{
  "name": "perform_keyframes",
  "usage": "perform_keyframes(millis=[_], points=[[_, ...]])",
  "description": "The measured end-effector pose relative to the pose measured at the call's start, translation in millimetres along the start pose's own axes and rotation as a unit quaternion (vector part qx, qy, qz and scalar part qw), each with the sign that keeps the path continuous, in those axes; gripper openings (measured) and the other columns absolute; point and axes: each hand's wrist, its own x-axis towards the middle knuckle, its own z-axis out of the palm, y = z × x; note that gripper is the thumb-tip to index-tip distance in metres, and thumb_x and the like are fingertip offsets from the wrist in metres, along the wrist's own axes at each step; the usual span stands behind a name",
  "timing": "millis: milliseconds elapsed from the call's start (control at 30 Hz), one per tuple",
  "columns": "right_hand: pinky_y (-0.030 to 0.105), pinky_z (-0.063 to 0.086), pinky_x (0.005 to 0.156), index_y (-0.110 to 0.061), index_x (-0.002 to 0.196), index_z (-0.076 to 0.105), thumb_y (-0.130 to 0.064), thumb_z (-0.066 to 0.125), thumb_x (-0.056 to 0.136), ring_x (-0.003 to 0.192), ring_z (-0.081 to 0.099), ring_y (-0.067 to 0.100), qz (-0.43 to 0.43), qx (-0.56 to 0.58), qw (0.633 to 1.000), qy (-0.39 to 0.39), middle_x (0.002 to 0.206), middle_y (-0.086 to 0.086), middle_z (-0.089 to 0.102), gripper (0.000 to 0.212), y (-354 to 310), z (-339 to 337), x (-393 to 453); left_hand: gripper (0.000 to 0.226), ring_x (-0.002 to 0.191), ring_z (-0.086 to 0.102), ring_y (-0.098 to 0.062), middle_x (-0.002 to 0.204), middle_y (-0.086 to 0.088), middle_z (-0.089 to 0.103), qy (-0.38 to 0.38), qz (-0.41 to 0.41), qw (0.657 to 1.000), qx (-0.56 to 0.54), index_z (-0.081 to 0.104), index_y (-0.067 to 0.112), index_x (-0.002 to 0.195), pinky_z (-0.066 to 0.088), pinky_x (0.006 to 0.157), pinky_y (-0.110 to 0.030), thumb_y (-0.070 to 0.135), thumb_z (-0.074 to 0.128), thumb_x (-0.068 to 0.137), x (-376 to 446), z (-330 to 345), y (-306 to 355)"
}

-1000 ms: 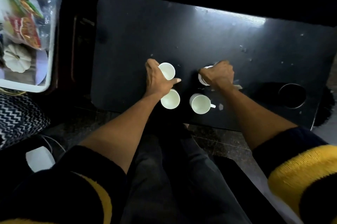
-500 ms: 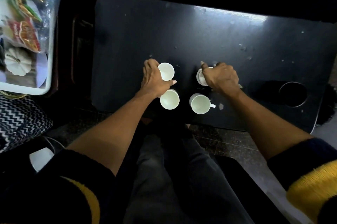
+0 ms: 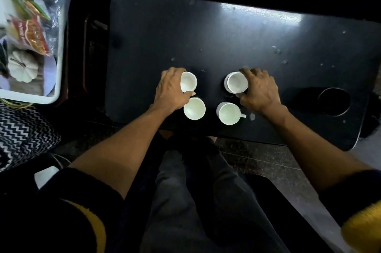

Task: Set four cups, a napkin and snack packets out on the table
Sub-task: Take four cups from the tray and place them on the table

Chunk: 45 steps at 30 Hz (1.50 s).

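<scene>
Four white cups stand upright in a square near the front edge of the black table (image 3: 226,42). My left hand (image 3: 171,89) grips the far left cup (image 3: 188,82) from its left side. My right hand (image 3: 258,92) wraps the far right cup (image 3: 236,82) from its right. The near left cup (image 3: 194,108) and the near right cup (image 3: 228,113), handle pointing right, stand free. Snack packets (image 3: 31,32) lie in a white tray (image 3: 59,50) off the table's left. No napkin shows.
A round cup hole (image 3: 334,101) is cut into the table at the right. A small white pumpkin-shaped object (image 3: 21,69) sits in the tray. A zigzag-patterned cushion (image 3: 22,135) lies at the left. My legs are below the table's front edge.
The far right cup has come upright from a tilt, and my right hand has shifted to its right side. My left hand stays on the far left cup.
</scene>
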Motion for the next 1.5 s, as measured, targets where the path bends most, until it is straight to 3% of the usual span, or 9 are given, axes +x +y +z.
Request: perform_keyframes(millis=[300,467,600,767,967,1067,1167,1233,1500], points=[[0.047,0.046,0.091,-0.019,0.138,0.048,-0.042,0.076,0.074,0.114,0.054,0.041,0.023,0.004,1.0,0.021,0.12,0.019,0.062,0.074,4,7,-3,0.076,0.127,0.044,-0.03,0.134,-0.007,0.052,-0.002,-0.008,1.0,-0.01,0.049,0.014,0.135,0.046,0.1,-0.043,0.047,0.083,0.075,12,16,41],[0.049,0.048,0.092,-0.02,0.147,0.044,-0.034,0.073,0.078,0.117,0.052,0.042,0.037,0.032,0.998,0.029,0.121,0.02,0.061,0.076,7,11,-8,0.082,0.131,0.042,-0.029,0.137,-0.006,0.048,-0.038,-0.007,0.999,-0.012,0.046,0.018,0.139,0.045,0.102,-0.044,0.037,0.087,0.071,16,13,40],[0.049,0.05,0.092,-0.025,0.148,0.043,-0.021,0.07,0.082,0.122,0.049,0.038,0.052,0.073,0.996,0.024,0.122,0.016,0.059,0.071,10,13,-8,0.071,0.126,0.048,-0.03,0.132,-0.007,0.053,-0.027,0.015,0.999,-0.013,0.049,0.02,0.139,0.046,0.098,-0.046,0.022,0.082,0.076,10,10,26],[0.046,0.052,0.086,-0.025,0.137,0.058,-0.008,0.067,0.082,0.11,0.057,0.04,0.061,0.101,0.992,0.04,0.115,0.016,0.06,0.058,17,18,0,0.057,0.116,0.055,-0.03,0.119,-0.007,0.06,-0.005,0.023,0.999,-0.023,0.057,0.02,0.131,0.049,0.094,-0.049,0.014,0.077,0.079,10,6,18],[0.04,0.052,0.079,-0.016,0.111,0.071,-0.007,0.065,0.079,0.095,0.062,0.044,0.075,0.107,0.991,0.036,0.105,0.017,0.062,0.034,20,16,3,0.061,0.117,0.057,-0.027,0.119,-0.005,0.06,-0.013,0.018,0.999,-0.031,0.057,0.024,0.13,0.05,0.094,-0.05,0.02,0.08,0.074,13,8,14],[0.041,0.054,0.08,-0.019,0.115,0.069,-0.017,0.064,0.074,0.097,0.062,0.043,0.07,0.131,0.988,0.032,0.107,0.016,0.061,0.041,20,13,1,0.073,0.123,0.054,-0.027,0.125,-0.003,0.058,-0.022,0.021,0.999,-0.027,0.05,0.028,0.139,0.049,0.098,-0.047,0.026,0.082,0.073,14,8,14],[0.05,0.054,0.092,-0.024,0.137,0.052,-0.029,0.072,0.066,0.117,0.055,0.038,0.033,0.133,0.991,-0.001,0.124,0.012,0.056,0.074,15,9,-1,0.084,0.129,0.05,-0.025,0.134,0.0,0.055,-0.028,0.037,0.999,-0.026,0.042,0.031,0.147,0.046,0.099,-0.043,0.03,0.083,0.074,13,8,15],[0.053,0.05,0.097,-0.023,0.141,0.045,-0.031,0.08,0.066,0.127,0.048,0.037,0.018,0.116,0.993,-0.018,0.132,0.012,0.053,0.084,10,8,-1,0.084,0.132,0.047,-0.025,0.138,0.001,0.053,-0.03,0.048,0.998,-0.025,0.041,0.031,0.149,0.045,0.1,-0.043,0.031,0.083,0.076,12,8,16],[0.048,0.053,0.09,-0.017,0.135,0.052,-0.03,0.086,0.066,0.116,0.056,0.039,0.018,0.123,0.992,0.012,0.125,0.016,0.057,0.078,2,8,4,0.077,0.128,0.049,-0.027,0.137,-0.002,0.055,-0.023,0.055,0.998,-0.006,0.044,0.03,0.147,0.045,0.097,-0.043,0.032,0.08,0.079,10,5,19]])
